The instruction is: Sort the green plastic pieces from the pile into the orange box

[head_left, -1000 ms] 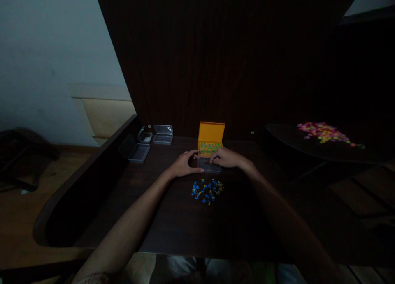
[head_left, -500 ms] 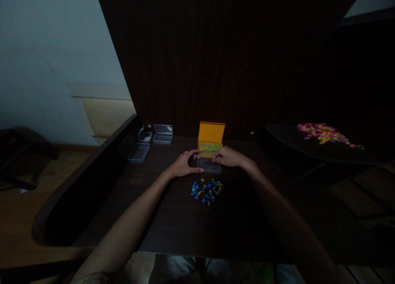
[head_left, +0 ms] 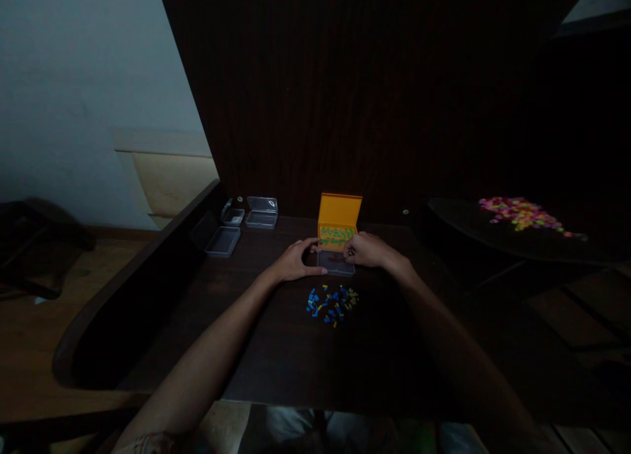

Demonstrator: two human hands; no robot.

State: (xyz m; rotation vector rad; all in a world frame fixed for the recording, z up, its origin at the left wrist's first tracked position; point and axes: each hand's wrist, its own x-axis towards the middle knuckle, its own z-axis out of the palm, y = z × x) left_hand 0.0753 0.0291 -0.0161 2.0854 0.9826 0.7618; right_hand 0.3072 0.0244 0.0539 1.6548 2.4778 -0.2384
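A small clear plastic box [head_left: 336,263] lies on the dark table [head_left: 276,349] in front of an open orange box [head_left: 338,221] filled with green and yellow bits. My left hand [head_left: 296,260] rests at the clear box's left end, fingers curled against it. My right hand [head_left: 367,250] holds the right end, fingers bent over its top edge. A scatter of small blue and yellow pieces [head_left: 332,304] lies just nearer to me than the box.
Three more clear plastic boxes [head_left: 223,241] [head_left: 261,213] [head_left: 233,216] lie at the table's far left. A dark round side table [head_left: 503,237] on the right carries a heap of pink and yellow pieces [head_left: 520,212]. A dark panel rises behind the table.
My right hand has shifted slightly over the clear box's right end. The view has drifted a little; both hands stay on the box.
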